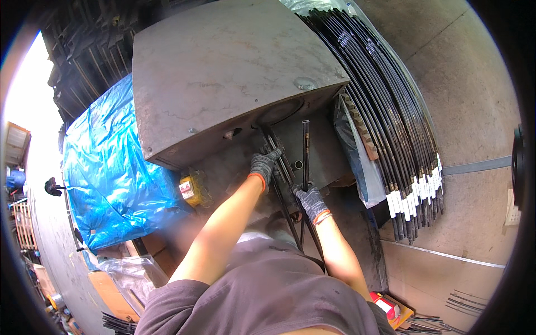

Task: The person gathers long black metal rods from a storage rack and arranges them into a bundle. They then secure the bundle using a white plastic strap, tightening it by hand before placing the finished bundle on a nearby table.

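A concrete floor [474,100] carries a bundle of black rods [391,123] and a blue tarp-covered heap [111,173].

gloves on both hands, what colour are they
Dark grey knit with orange cuffs, on the left hand and right hand; head view.

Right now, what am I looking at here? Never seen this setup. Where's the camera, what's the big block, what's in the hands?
There is one picture, taken by a wide fisheye camera worn on a person's head and looking down, so straight edges bend near the rim. No robot is involved: a person in grey work gloves works bare-armed. The big grey-brown block is the heavy top of a machine. Under its front edge, the left hand grips a bunch of thin black rods, while the right hand holds a single black rod upright. To the right, a large bundle of black rods with white bands lies on the concrete floor. On the left is a blue plastic sheet.
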`<state>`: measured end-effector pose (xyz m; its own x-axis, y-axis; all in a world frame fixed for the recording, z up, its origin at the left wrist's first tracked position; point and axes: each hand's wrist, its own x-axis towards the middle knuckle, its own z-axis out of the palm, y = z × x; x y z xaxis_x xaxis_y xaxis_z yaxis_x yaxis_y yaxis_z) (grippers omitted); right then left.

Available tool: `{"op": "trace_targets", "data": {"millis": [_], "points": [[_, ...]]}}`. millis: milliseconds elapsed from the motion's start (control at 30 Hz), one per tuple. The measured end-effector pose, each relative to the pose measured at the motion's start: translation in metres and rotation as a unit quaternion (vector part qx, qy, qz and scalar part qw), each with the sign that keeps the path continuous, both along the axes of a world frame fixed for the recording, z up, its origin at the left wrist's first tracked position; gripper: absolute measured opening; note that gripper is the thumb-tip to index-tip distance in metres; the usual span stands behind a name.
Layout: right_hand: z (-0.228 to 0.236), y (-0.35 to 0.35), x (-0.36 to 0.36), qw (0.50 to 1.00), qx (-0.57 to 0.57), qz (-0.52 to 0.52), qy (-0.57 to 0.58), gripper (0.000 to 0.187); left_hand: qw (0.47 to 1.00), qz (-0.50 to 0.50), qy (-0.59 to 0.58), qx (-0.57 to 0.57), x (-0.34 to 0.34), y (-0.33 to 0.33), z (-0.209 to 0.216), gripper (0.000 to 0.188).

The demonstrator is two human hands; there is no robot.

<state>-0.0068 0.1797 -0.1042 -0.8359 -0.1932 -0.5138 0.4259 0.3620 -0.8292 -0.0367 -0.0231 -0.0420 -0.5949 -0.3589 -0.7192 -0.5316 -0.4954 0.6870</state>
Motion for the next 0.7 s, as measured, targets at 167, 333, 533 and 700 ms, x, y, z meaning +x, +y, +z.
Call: {"op": "trace_targets", "data": {"millis": [167, 333, 533, 700], "points": [[-0.032, 0.002, -0.001, 0.996, 0.035, -0.007, 0.076, 0.01, 0.999, 0.016, 0.045, -0.012, -0.001, 0.005, -0.006, 0.026], [0.005, -0.007, 0.0, 1.0, 0.002, 0.0, 0.016, 0.012, 0.999, 0.019, 0.016, 0.031, 0.002, -0.001, -0.008, 0.025], [0.001, -0.005, -0.003, 0.999, -0.028, -0.026, 0.008, 0.011, 1.0, -0.012, 0.021, 0.011, -0.002, 0.002, -0.006, 0.017], [0.024, -0.018, -0.003, 1.0, -0.001, -0.009, -0.006, 0.01, 0.998, 0.022, 0.043, 0.044, 0.001, -0.001, -0.011, 0.02]]}}
